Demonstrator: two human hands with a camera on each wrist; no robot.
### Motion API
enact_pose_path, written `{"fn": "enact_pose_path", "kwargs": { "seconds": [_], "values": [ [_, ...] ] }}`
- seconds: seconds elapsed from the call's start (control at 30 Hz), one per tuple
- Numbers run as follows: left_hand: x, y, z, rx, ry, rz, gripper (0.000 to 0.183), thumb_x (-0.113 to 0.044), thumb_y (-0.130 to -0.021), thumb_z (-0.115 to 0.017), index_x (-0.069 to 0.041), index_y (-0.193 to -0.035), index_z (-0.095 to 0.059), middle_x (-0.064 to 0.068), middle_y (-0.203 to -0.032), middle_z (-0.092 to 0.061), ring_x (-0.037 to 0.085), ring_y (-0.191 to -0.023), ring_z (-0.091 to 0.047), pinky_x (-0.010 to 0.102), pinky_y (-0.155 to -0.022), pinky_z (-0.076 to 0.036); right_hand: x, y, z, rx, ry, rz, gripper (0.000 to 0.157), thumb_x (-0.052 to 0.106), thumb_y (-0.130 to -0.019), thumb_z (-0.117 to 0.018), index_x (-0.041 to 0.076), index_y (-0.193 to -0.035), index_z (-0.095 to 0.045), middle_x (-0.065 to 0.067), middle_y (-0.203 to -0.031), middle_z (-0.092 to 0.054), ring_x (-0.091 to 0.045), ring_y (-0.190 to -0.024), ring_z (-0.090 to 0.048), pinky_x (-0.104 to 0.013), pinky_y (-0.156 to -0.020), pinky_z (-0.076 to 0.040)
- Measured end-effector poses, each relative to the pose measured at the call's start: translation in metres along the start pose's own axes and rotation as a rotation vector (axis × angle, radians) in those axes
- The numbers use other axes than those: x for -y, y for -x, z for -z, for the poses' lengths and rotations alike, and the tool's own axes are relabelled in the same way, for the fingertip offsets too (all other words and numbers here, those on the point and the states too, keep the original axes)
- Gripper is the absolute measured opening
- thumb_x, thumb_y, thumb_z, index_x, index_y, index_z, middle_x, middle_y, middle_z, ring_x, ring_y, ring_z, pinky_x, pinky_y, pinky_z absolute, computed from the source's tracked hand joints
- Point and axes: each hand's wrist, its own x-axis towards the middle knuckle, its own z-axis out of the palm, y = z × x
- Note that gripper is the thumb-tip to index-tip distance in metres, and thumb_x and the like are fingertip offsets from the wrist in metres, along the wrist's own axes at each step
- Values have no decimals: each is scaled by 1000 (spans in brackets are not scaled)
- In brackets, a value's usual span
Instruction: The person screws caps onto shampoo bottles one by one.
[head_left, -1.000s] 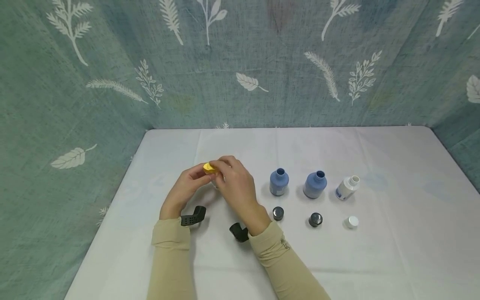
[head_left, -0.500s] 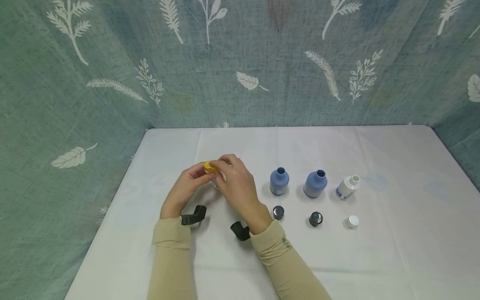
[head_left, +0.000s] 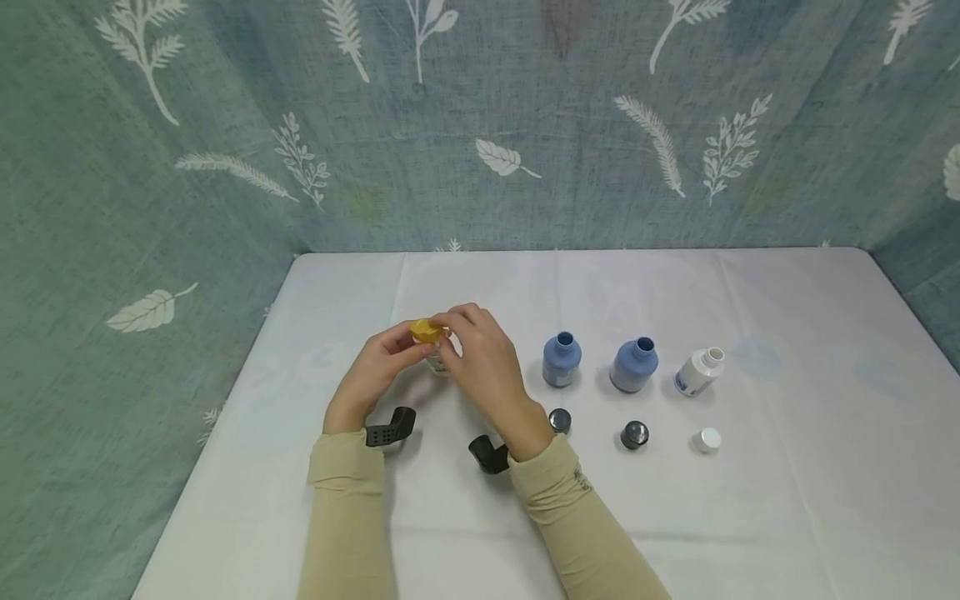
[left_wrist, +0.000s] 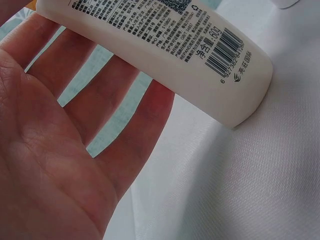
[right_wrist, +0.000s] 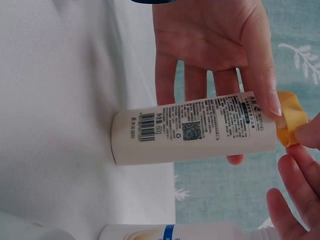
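Observation:
A white bottle (right_wrist: 200, 132) with printed text and a barcode stands between my hands, its yellow cap (head_left: 425, 331) on top. My left hand (head_left: 369, 373) holds it near the top, thumb on the near side by the cap and fingers passing behind. In the left wrist view the bottle (left_wrist: 165, 52) crosses those fingers, and its lower end is right at the white cloth. My right hand (head_left: 487, 367) pinches the yellow cap with its thumb and fingertips. Much of the bottle is hidden by this hand in the head view.
To the right stand two blue bottles (head_left: 562, 367) (head_left: 633, 367) and a white bottle (head_left: 699, 372), all uncapped. In front of them lie two black caps (head_left: 559, 421) (head_left: 634, 434) and a white cap (head_left: 707, 440). A patterned green curtain (head_left: 480, 125) hangs behind the table.
My right hand's fingers have shifted on the yellow cap, and more of the cap and bottle now shows between the hands. The left hand keeps its hold; the head view has shifted slightly.

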Motion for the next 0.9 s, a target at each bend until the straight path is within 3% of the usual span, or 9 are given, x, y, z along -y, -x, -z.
{"fn": "enact_pose_path", "kwargs": {
  "seconds": [0.27,0.9],
  "values": [
    [-18,5,-3,-4,-2,23,38,-29,-85,-60,-10,-117,-55,7,-113,-57,21,-105,-49,41,-93,-36,-1,-1,0,3,-6,-17,17,10,-80,-62,16,-95,-66,5,-90,-56,-9,-79,-48,-19,-63,-41],
    [-24,7,-6,-5,-33,14,42,-28,-85,-60,-11,-122,-53,6,-115,-55,20,-105,-48,40,-91,-36,0,1,-1,-12,-25,1,18,6,-81,-61,15,-95,-67,5,-87,-56,-9,-77,-48,-19,-62,-41]
  ]
}}
